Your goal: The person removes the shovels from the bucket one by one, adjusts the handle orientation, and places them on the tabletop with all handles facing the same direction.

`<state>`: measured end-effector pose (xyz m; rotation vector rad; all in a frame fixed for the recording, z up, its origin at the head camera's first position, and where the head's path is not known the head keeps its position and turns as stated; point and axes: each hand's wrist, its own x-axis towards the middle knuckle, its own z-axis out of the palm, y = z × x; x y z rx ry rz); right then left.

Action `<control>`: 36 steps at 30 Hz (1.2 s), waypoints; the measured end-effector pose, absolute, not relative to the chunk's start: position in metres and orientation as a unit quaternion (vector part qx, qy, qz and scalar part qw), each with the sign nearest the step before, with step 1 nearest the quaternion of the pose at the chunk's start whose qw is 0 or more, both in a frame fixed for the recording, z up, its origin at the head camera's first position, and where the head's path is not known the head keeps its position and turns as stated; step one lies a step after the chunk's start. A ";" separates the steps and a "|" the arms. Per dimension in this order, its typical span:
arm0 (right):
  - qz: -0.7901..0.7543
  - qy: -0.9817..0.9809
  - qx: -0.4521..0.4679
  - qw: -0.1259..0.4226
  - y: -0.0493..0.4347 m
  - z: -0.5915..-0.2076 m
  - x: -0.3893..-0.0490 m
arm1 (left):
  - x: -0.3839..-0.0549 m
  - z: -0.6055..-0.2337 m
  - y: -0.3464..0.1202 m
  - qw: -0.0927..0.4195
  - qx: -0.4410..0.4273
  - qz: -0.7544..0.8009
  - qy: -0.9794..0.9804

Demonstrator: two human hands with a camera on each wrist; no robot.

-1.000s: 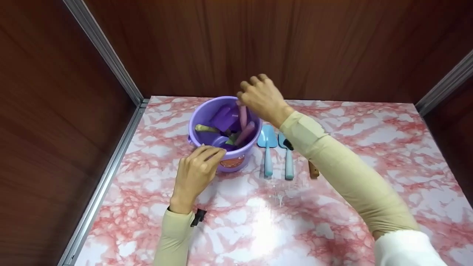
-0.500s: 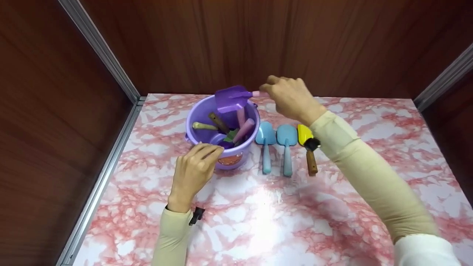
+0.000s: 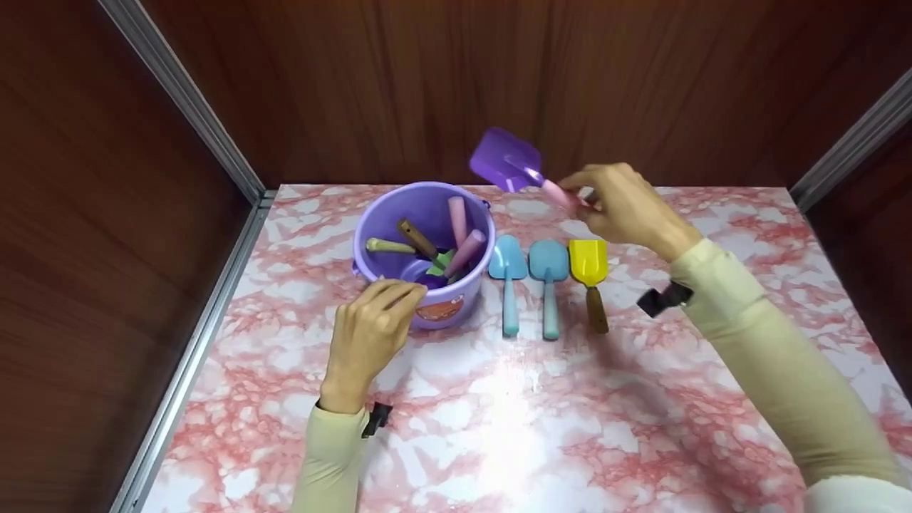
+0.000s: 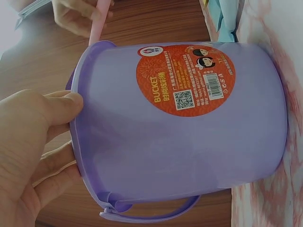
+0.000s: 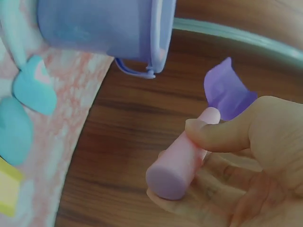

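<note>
My right hand (image 3: 627, 206) grips the pink handle of a purple toy shovel (image 3: 504, 158), held up in the air right of the bucket. In the right wrist view the thumb presses on the pink handle (image 5: 175, 163) and fingers wrap beneath it. The purple bucket (image 4: 142, 132) stands upright on the table. My left hand (image 3: 374, 331) pinches its near rim, thumb on one side and fingers on the other. Inside the bucket are two pink handles (image 3: 467, 253), a brown handle (image 3: 417, 239) and a pale green handle (image 3: 390, 246); their lower parts are mostly hidden.
Right of the bucket, two blue shovels (image 3: 548, 263) and a yellow shovel (image 3: 588, 262) with a brown handle lie in a row on the marbled table (image 3: 456, 442). Brown wooden panels (image 3: 570, 85) enclose the back and sides.
My right hand has lifted the purple shovel out of the bucket and carried it to the right, uncovering the yellow shovel. My left hand has stayed at the rim.
</note>
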<state>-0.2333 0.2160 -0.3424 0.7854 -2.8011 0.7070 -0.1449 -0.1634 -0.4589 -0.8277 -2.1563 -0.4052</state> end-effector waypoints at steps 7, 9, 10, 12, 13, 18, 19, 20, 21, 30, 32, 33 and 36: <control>0.342 -0.915 0.206 0.057 0.248 -0.368 -0.220 | -0.145 -0.459 -0.163 0.385 -0.322 -0.162 -0.849; 0.365 -0.909 0.192 0.060 0.257 -0.377 -0.216 | -0.145 -0.460 -0.163 0.386 -0.322 -0.168 -0.848; 0.377 -0.906 0.184 0.063 0.261 -0.383 -0.214 | -0.145 -0.460 -0.163 0.386 -0.322 -0.169 -0.848; 0.400 -0.900 0.160 0.065 0.270 -0.394 -0.209 | -0.145 -0.461 -0.163 0.387 -0.323 -0.170 -0.847; 0.410 -0.898 0.147 0.065 0.275 -0.399 -0.206 | -0.145 -0.461 -0.163 0.387 -0.323 -0.168 -0.847; 0.472 -0.879 0.059 0.025 0.294 -0.428 -0.192 | -0.145 -0.461 -0.163 0.387 -0.323 -0.168 -0.847; 0.483 -0.874 0.047 0.019 0.297 -0.433 -0.189 | -0.145 -0.460 -0.163 0.387 -0.323 -0.168 -0.847; 0.495 -0.868 0.034 0.013 0.299 -0.439 -0.186 | -0.145 -0.460 -0.164 0.388 -0.323 -0.168 -0.847; 0.507 -0.862 0.024 0.009 0.301 -0.444 -0.184 | -0.145 -0.460 -0.164 0.388 -0.323 -0.168 -0.847; 0.587 -0.809 -0.022 -0.003 0.309 -0.485 -0.170 | -0.145 -0.459 -0.164 0.381 -0.317 -0.151 -0.855; 0.581 -0.813 -0.036 -0.004 0.313 -0.494 -0.167 | -0.144 -0.460 -0.163 0.382 -0.317 -0.149 -0.855; 0.577 -0.815 -0.044 -0.006 0.315 -0.499 -0.165 | -0.144 -0.460 -0.163 0.382 -0.317 -0.149 -0.855; 0.558 -0.827 -0.063 -0.005 0.320 -0.510 -0.162 | -0.145 -0.460 -0.164 0.383 -0.318 -0.149 -0.854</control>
